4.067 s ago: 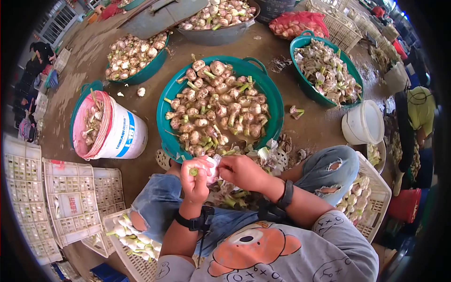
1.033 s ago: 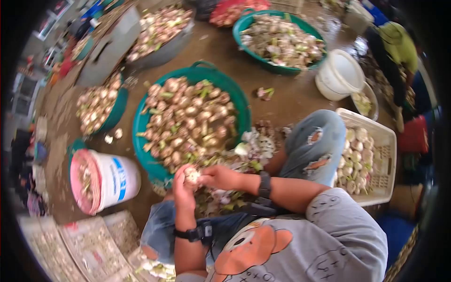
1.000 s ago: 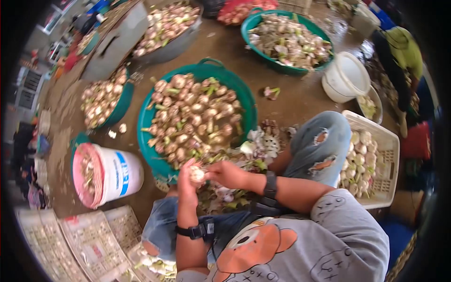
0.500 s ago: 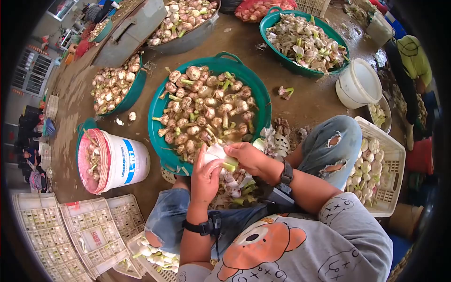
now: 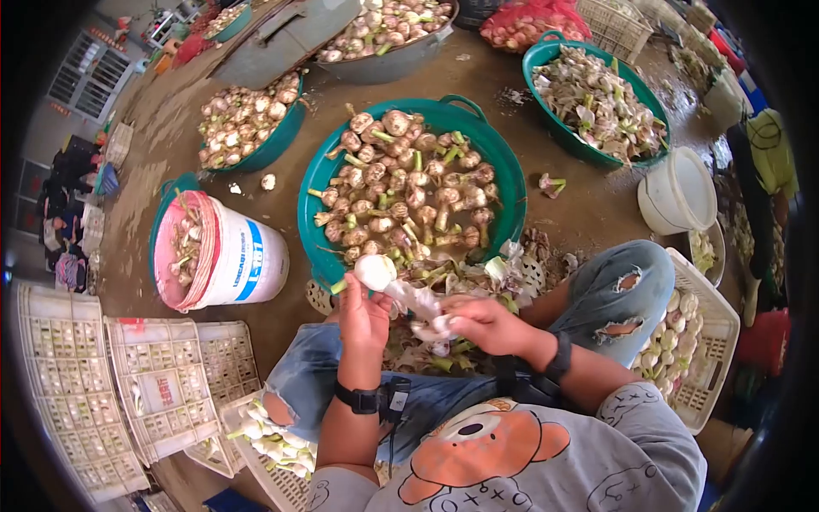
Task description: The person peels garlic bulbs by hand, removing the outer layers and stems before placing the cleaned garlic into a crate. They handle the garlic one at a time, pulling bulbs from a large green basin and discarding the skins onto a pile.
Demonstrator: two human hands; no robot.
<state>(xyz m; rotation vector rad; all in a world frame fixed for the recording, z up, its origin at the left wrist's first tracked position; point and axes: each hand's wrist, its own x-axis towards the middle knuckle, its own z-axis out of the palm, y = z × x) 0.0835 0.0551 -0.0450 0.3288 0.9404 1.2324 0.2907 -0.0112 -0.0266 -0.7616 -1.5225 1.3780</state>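
Note:
My left hand [image 5: 363, 319] is closed on a white, peeled garlic bulb [image 5: 375, 271], its green stem end poking out to the left. Pinched in my right hand [image 5: 488, 325] is a strip of pale garlic skin [image 5: 420, 300], which stretches up toward the bulb. Just beyond both hands stands a green basin [image 5: 512, 209] of unpeeled, brownish garlic bulbs [image 5: 399, 183] with stubby stems. Between my knees, under the hands, lies a heap of shed skins and stem bits [image 5: 444, 357].
A white bucket [image 5: 264, 260] of garlic stands at left, near stacked crates [image 5: 162, 397]. On the right are a crate [image 5: 712, 341] of peeled bulbs and a white pail [image 5: 678, 192]. Farther back sit a green tub [image 5: 546, 64] of skins and a red net sack [image 5: 533, 24].
My right hand has moved right and down from the bulb, drawing a strip of skin away. The bulb now shows smooth and white in my left hand. The view has shifted slightly.

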